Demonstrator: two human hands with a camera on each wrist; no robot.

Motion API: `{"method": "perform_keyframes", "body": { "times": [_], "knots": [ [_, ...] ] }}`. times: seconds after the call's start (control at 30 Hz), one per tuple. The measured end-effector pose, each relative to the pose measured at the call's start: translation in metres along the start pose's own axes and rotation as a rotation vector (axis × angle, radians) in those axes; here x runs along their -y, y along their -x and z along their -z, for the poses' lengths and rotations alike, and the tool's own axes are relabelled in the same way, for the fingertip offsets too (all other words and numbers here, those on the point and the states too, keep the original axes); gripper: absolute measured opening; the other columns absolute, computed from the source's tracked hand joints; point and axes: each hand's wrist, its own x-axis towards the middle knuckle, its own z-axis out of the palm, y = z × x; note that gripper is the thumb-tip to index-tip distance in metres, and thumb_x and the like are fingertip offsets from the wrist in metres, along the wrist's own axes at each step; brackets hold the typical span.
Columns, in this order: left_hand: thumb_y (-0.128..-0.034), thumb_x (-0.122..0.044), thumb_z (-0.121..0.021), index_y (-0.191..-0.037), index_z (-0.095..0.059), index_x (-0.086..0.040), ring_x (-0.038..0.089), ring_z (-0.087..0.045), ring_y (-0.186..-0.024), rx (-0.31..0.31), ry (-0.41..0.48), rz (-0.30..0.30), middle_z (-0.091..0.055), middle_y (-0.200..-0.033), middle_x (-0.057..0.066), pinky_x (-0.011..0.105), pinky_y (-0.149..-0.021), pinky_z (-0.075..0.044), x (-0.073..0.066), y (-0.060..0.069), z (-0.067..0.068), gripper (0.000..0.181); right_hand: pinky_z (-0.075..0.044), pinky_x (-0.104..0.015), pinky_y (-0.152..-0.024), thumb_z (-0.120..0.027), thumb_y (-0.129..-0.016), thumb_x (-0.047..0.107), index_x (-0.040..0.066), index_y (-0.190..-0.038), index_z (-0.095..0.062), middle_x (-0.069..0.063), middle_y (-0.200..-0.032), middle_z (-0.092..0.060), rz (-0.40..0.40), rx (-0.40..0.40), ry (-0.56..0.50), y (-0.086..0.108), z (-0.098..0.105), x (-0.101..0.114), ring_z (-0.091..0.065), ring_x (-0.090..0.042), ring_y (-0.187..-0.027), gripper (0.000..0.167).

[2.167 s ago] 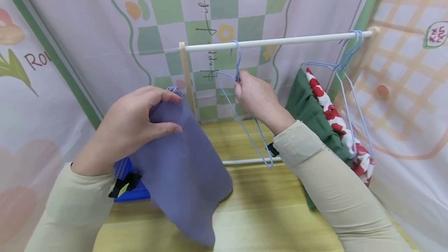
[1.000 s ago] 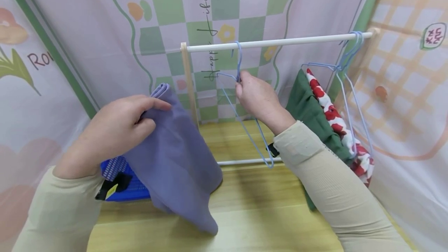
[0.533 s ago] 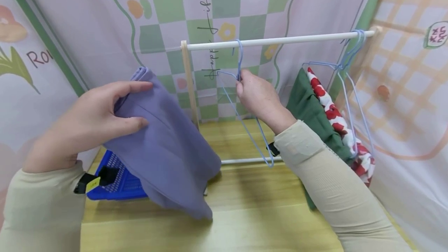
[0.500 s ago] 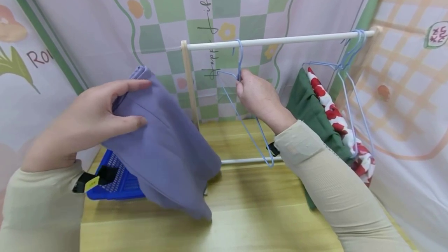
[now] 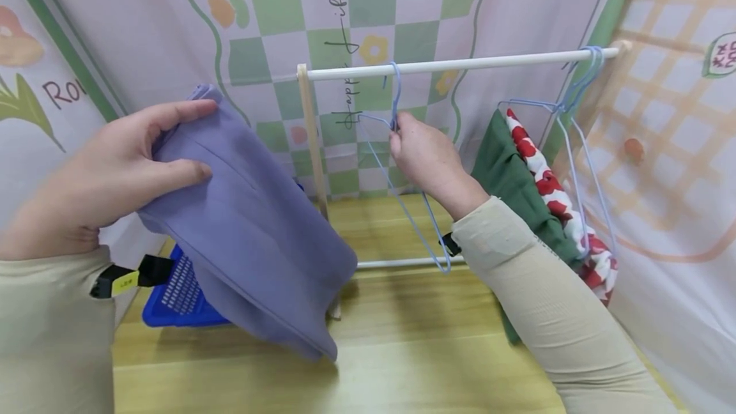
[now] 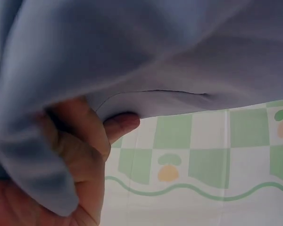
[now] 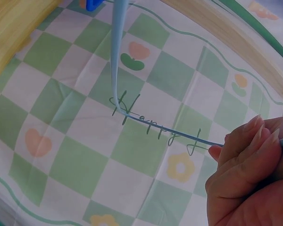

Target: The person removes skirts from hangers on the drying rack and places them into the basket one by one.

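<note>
We note the left hand point(image 5: 112, 168) gripping the purple cloth point(image 5: 250, 225), which screens much of the blue basket point(image 5: 181, 294) in the head view; in the left wrist view, folds cover part of the curled fingers. We locate the right hand point(image 5: 430, 155) clamped on the blue hanger point(image 5: 398, 87), hooked over the white rail point(image 5: 489, 63) and cut off in the right wrist view.

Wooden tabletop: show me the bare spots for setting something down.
Bare: the front tabletop, between the purple cloth and right sleeve; also a strip behind the lower white bar, seen past the blue hanger. Crowded: left, where the purple cloth partly hides the blue basket; right, where the green cloth and red-and-white cloth hang.
</note>
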Motion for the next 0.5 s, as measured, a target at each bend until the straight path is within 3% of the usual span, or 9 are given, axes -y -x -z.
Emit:
{"method": "perform_keyframes", "body": {
  "times": [0.17,0.27,0.4,0.5],
  "knots": [
    [-0.0912,-0.016,-0.079,-0.152,-0.053,-0.036,0.014,-0.048,-0.129,-0.036,0.07,0.051,-0.041,-0.162,0.003,0.005,-0.085,-0.046,0.009,-0.005,0.008,0.069,-0.048,-0.04,-0.061,-0.039,-0.112,0.027,0.005,-0.126,-0.056,-0.012,-0.091,-0.066,0.001,-0.003,-0.003,0.0,0.0,0.001,-0.059,-0.027,-0.072,0.031],
    [-0.0913,-0.006,-0.075,-0.152,-0.055,-0.031,0.01,-0.062,-0.11,-0.05,0.161,0.075,-0.041,-0.159,0.009,0.018,-0.07,-0.06,0.015,-0.007,0.015,0.069,-0.048,-0.04,-0.06,-0.039,-0.112,0.027,0.005,-0.126,-0.056,-0.012,-0.09,-0.066,0.002,-0.001,-0.003,0.0,0.0,0.001,-0.059,-0.027,-0.071,0.031],
    [-0.0925,0.002,-0.07,-0.151,-0.056,-0.03,0.015,-0.073,-0.077,-0.066,0.306,0.126,-0.04,-0.153,0.014,0.033,-0.054,-0.062,0.021,-0.011,0.025,0.068,-0.047,-0.039,-0.06,-0.039,-0.112,0.026,0.005,-0.127,-0.056,-0.012,-0.089,-0.066,0.0,0.001,-0.005,0.0,0.0,0.002,-0.059,-0.027,-0.07,0.031],
    [-0.0916,0.006,-0.069,-0.147,-0.061,-0.031,0.015,-0.072,-0.072,-0.109,0.403,0.152,-0.04,-0.15,0.012,0.031,-0.052,-0.06,0.023,-0.015,0.03,0.067,-0.048,-0.039,-0.06,-0.039,-0.112,0.027,0.005,-0.127,-0.056,-0.011,-0.089,-0.065,-0.005,0.003,-0.004,0.0,0.0,0.002,-0.059,-0.027,-0.07,0.031]
  ]
}}
